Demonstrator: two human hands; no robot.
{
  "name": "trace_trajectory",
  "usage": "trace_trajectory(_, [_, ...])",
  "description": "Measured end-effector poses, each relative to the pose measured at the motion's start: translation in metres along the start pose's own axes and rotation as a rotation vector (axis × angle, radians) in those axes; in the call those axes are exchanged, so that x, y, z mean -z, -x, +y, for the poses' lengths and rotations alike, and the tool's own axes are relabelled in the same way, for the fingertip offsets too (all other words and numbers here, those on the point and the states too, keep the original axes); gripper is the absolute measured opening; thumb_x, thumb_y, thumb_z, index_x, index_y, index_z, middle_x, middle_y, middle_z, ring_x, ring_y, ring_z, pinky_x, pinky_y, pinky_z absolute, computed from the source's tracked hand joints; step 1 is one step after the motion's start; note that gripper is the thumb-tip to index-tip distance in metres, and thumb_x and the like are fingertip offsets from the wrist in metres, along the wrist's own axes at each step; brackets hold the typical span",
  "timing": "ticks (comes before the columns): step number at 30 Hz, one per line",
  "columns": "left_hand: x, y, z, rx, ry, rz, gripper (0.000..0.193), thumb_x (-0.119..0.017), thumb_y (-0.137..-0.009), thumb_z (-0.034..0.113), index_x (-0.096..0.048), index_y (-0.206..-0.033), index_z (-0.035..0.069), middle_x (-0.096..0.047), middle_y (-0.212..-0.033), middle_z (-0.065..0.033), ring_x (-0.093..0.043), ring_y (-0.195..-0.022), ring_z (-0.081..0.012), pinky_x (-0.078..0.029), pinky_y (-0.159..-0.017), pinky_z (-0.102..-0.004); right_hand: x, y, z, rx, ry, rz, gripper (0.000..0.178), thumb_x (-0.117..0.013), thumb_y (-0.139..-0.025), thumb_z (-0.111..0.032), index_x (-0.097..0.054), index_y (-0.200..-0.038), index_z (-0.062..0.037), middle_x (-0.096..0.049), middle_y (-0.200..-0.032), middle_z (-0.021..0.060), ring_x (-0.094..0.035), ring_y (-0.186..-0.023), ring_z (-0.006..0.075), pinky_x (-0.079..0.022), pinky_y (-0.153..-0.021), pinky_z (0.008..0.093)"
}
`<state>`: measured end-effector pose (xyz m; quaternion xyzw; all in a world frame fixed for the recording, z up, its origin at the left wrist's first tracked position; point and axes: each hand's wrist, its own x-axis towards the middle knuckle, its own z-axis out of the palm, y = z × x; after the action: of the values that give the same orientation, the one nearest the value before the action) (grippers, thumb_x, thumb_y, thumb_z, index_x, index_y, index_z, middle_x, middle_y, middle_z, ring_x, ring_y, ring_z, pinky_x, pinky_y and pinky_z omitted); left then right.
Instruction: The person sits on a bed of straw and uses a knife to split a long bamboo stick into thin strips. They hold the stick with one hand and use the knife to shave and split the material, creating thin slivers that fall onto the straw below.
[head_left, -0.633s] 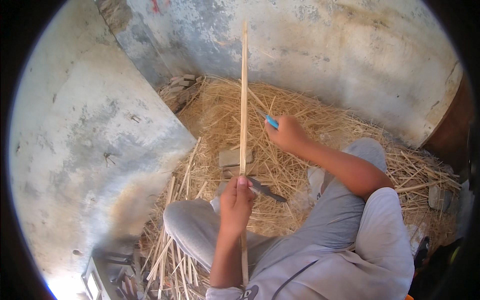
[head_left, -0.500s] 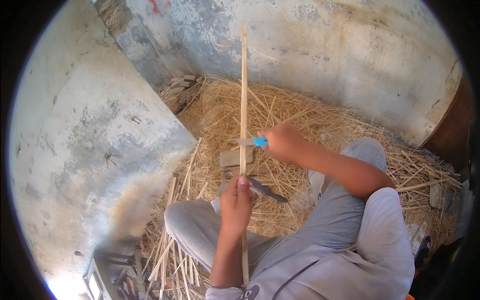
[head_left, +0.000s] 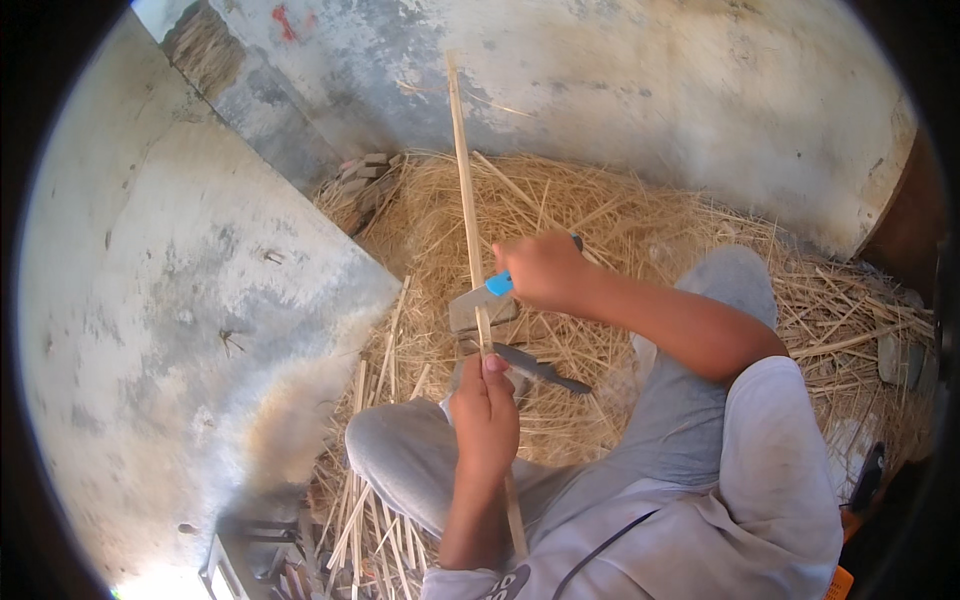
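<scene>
While your left hand (head_left: 486, 415) pinches the pale strip (head_left: 466, 190) out over the straw heap (head_left: 640, 225) and your right hand (head_left: 545, 270) grips the blue-handled knife (head_left: 497, 284), blade across the strip, the step looks like shaving, the next move calling for a steady hold.

gripping pale strip (head_left: 464, 170) in left hand (head_left: 486, 415), holding blue-handled knife (head_left: 498, 284) across it in right hand (head_left: 545, 272), seated among straw-coloured slivers (head_left: 650, 215)

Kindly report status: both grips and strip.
Left grip: closed on pale strip. Right grip: holding blue-handled knife across strip. Dark knife near left grip.
</scene>
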<state>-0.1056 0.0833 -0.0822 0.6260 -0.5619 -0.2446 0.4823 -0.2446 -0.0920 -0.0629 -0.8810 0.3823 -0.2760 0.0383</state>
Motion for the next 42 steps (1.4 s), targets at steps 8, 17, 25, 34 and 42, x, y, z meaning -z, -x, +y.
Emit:
trace_trajectory(8, [-0.014, 0.018, 0.025, 0.010, -0.081, -0.154, 0.028, -0.044, -0.107, 0.023, -0.058, -0.097, 0.001, -0.057, -0.063, -0.0112, -0.059, -0.056, -0.0230, -0.046, -0.056, -0.0360, 0.058, -0.055, 0.086, -0.665, 0.079, 0.000, 0.016, -0.061, -0.088, -0.011, -0.069, -0.083, 0.0005, -0.067, -0.072, 0.0124, -0.067, -0.062, 0.0261, -0.054, -0.055, 0.0417])
trace_trajectory(17, [-0.012, 0.026, 0.016, 0.058, 0.066, -0.293, 0.031, -0.042, -0.108, 0.026, -0.058, -0.095, 0.003, -0.055, -0.063, -0.0047, -0.052, -0.056, -0.0128, -0.044, -0.055, -0.0307, 0.103, -0.042, 0.078, -0.609, 0.017, 0.035, 0.016, -0.066, -0.085, -0.015, -0.071, -0.087, 0.0002, -0.067, -0.074, 0.0135, -0.069, -0.065, 0.0289, -0.056, -0.058, 0.0435])
trace_trajectory(25, [-0.004, 0.009, -0.003, 0.082, 0.156, -0.166, 0.034, -0.045, -0.108, 0.031, -0.055, -0.093, 0.003, -0.042, -0.058, 0.0048, -0.038, -0.047, -0.0028, -0.030, -0.042, -0.0215, 0.020, 0.013, 0.002, -0.142, 0.142, -0.232, 0.014, -0.068, -0.080, -0.017, -0.071, -0.078, -0.0044, -0.067, -0.069, 0.0132, -0.069, -0.065, 0.0307, -0.055, -0.057, 0.0430])
trace_trajectory(34, [-0.002, 0.011, -0.005, 0.016, 0.037, -0.095, 0.037, -0.044, -0.108, 0.034, -0.054, -0.090, 0.003, -0.045, -0.058, 0.0032, -0.040, -0.047, -0.0037, -0.032, -0.043, -0.0230, 0.020, -0.004, 0.015, -0.178, 0.193, -0.272, 0.011, -0.070, -0.077, -0.016, -0.072, -0.071, -0.0068, -0.066, -0.064, 0.0107, -0.068, -0.059, 0.0265, -0.050, -0.047, 0.0405])
trace_trajectory(42, [-0.003, 0.012, -0.002, 0.027, -0.093, -0.072, 0.035, -0.045, -0.108, 0.030, -0.057, -0.090, 0.003, -0.049, -0.059, 0.0003, -0.046, -0.052, -0.0062, -0.037, -0.048, -0.0252, 0.032, -0.022, 0.032, -0.232, 0.244, -0.144, 0.009, -0.072, -0.076, -0.016, -0.073, -0.076, -0.0077, -0.068, -0.068, 0.0106, -0.068, -0.061, 0.0260, -0.051, -0.048, 0.0405])
